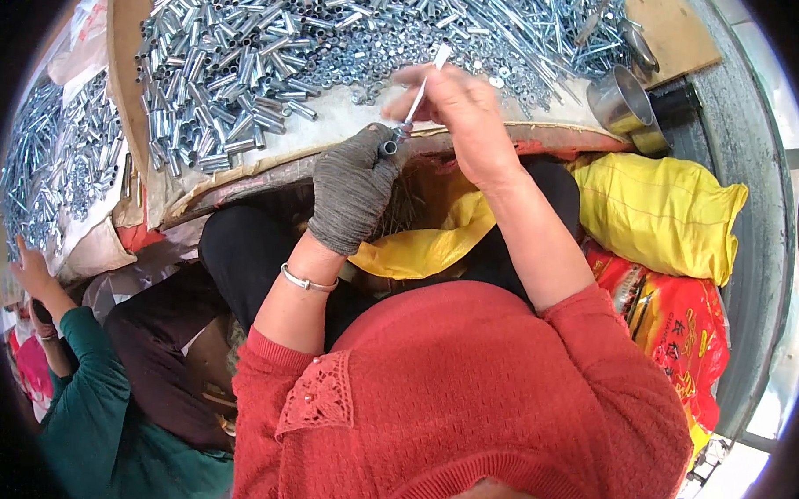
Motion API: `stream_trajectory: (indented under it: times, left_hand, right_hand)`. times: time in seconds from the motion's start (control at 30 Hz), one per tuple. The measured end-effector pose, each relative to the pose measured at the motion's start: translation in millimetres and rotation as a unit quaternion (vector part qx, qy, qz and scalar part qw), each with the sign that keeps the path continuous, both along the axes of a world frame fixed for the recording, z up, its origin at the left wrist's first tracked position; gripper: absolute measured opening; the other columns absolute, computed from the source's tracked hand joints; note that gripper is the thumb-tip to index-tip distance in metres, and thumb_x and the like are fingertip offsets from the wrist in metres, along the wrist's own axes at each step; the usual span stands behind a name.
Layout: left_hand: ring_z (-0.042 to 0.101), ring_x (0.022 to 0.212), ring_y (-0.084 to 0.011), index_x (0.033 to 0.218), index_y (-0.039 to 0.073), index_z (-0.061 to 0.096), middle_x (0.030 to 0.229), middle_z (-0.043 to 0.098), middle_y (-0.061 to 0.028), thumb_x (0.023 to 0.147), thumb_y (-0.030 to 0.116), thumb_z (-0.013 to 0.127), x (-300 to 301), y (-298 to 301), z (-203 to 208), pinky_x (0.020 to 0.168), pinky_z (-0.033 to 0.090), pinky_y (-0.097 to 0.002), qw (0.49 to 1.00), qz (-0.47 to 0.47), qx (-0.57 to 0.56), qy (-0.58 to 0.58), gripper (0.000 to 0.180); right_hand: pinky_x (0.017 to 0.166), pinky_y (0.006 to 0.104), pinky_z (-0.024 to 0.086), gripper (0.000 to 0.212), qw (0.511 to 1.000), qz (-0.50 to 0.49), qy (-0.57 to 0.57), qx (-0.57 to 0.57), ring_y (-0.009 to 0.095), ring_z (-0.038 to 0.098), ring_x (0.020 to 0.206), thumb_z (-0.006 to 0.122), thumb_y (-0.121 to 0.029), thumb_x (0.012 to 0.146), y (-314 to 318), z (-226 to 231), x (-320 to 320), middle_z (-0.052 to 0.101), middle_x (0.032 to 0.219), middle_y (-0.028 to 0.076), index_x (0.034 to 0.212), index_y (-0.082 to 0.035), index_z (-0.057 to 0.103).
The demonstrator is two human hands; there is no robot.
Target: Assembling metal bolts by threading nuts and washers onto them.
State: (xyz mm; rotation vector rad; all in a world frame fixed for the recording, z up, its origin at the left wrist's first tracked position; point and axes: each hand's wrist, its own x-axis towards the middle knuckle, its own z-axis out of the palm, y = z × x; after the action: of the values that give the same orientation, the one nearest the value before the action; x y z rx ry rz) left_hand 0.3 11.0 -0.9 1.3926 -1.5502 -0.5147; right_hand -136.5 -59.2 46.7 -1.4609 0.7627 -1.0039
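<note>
- The left hand [355, 189], in a grey glove, is closed around a short metal sleeve [391, 149] near the centre of the frame, its round open end showing beside the thumb.
- The right hand [470, 115], bare and partly blurred, sits just right of it with fingers narrowed on a thin rod [421, 97]; the rod slants, its wider white end up and its lower end close to the sleeve. Whether the two touch, I cannot tell.
- A silver bracelet [306, 282] circles the left wrist.
- Across the upper left and upper centre lies a heap of metal sleeves [235, 70]; small nuts [367, 70] spread beside it, above the hands, and long bolts [532, 25] fill the upper right.
- A metal cup [621, 101] lies tilted at the upper right, near the heap's edge.
- Below the hands, a yellow sack [417, 253] gapes open between the knees.
- At the right, a full yellow bag [671, 209] rests above a red bag [697, 327].
- At the far left, a co-worker's hand [35, 271] reaches toward another metal pile [70, 138]; the sleeve of that arm is green.
</note>
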Motion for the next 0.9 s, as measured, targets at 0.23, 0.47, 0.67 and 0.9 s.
stream_trajectory:
  times: [0.23, 0.47, 0.67, 0.9]
  left_hand:
    - [0.062, 0.068, -0.0309, 0.087, 0.008, 0.062, 0.076, 0.063, -0.0121, 0.081, 0.021, 0.062, -11, -1, -6, 0.057, 0.047, -0.0402, 0.987, 0.016, -0.049, -0.153, 0.015]
    - [0.062, 0.069, -0.0287, 0.092, 0.008, 0.062, 0.078, 0.062, -0.0114, 0.078, 0.018, 0.063, -7, 8, 11, 0.058, 0.047, -0.0392, 0.956, 0.007, -0.093, -0.279, 0.017]
    - [0.055, 0.056, -0.0145, 0.081, 0.004, 0.066, 0.062, 0.058, -0.0054, 0.084, 0.025, 0.060, 13, 1, 24, 0.053, 0.042, -0.0298, 0.920, -0.282, 0.262, 0.071, 0.022]
    - [0.053, 0.049, -0.0090, 0.099, 0.000, 0.059, 0.066, 0.058, -0.0029, 0.089, 0.032, 0.058, 5, -7, 4, 0.036, 0.033, -0.0184, 0.793, -0.187, 0.291, 0.502, 0.033]
  right_hand:
    - [0.052, 0.0204, 0.037, 0.029, 0.977, -0.039, 0.172, -0.120, 0.004, 0.047, 0.057, 0.060, -0.026, 0.090, -7, -2, -16, 0.048, 0.058, -0.006, 0.071, -0.004, 0.057]
    - [0.053, 0.0294, 0.038, 0.028, 0.954, 0.029, 0.207, -0.214, 0.011, 0.043, 0.054, 0.058, -0.023, 0.090, 6, -14, -23, 0.047, 0.058, 0.004, 0.072, -0.001, 0.056]
    - [0.044, 0.0223, 0.035, 0.027, 0.970, 0.196, 0.125, -0.064, 0.006, 0.047, 0.050, 0.057, -0.024, 0.091, 8, -15, -51, 0.049, 0.059, -0.002, 0.072, -0.004, 0.056]
    - [0.062, 0.0385, 0.050, 0.029, 0.847, -0.394, 0.301, -0.190, 0.030, 0.064, 0.066, 0.065, -0.030, 0.082, -132, -38, -138, 0.065, 0.074, 0.013, 0.087, -0.002, 0.062]
